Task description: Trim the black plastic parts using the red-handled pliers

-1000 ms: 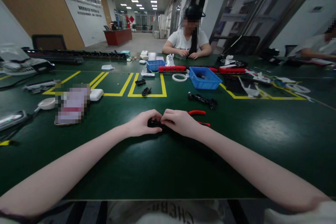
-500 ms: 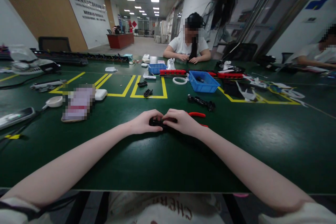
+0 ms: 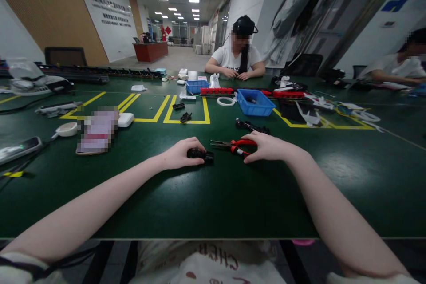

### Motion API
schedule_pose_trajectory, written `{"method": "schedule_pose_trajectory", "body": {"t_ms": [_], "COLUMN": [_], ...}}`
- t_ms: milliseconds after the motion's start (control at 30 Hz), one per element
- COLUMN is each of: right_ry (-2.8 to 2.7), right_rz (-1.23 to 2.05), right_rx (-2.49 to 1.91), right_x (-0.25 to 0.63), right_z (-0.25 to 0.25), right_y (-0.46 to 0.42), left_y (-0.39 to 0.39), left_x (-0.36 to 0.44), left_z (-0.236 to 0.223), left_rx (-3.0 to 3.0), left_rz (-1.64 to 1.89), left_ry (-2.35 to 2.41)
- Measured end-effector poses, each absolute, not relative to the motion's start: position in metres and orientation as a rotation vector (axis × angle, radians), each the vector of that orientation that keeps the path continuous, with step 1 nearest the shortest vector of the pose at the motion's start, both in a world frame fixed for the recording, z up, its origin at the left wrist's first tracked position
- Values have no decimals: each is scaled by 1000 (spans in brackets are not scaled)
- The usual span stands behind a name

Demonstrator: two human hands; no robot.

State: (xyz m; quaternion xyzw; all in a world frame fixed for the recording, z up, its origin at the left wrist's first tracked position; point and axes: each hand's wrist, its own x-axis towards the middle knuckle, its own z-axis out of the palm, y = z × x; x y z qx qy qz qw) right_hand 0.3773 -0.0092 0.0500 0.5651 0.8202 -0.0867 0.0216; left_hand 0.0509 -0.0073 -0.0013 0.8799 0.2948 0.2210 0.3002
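My left hand [image 3: 182, 154] is closed around a small black part [image 3: 207, 156], which sticks out to the right past thumb and fingertips; the rest of it is covered. My right hand [image 3: 266, 147] is on the red handles of a pair of long-nose pliers [image 3: 235, 145], thumb at the lower handle and fingers over the upper one. The plier jaws point left, slightly apart, toward the black part without touching it. Beyond my right hand lies a longer black part [image 3: 251, 126] with a rounded end, partly covered by my fingers.
Two small black pieces, one nearer [image 3: 185, 117], lie within yellow tape [image 3: 207, 111]. A blue bin [image 3: 255, 107], a white ring [image 3: 226, 101] and red strips [image 3: 217, 91] are farther back. A phone [image 3: 98, 132] lies left. Across the table sits a person [image 3: 238, 55].
My right hand has left the black part and moved right onto the pliers, whose jaws now show. My left hand keeps the black part in nearly the same place.
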Motion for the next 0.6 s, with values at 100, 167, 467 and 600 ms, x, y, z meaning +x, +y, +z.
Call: {"method": "schedule_pose_trajectory", "body": {"t_ms": [100,167,467,600], "right_ry": [2546,2566,2709,2797], "right_rz": [-209,-130,195,282], "right_rx": [1753,1768,1819,1853], "right_x": [369,361,329,324], "right_z": [50,47,22,11], "right_y": [-12,-11,-10,-10], "left_y": [-8,-8,-5,-5], "left_x": [51,51,50,50], "left_z": [-1,0,-5,-5], "left_rx": [2334,2330,2345,2362], "left_rz": [591,595,691,703], "left_ry": [814,836,943,953]}}
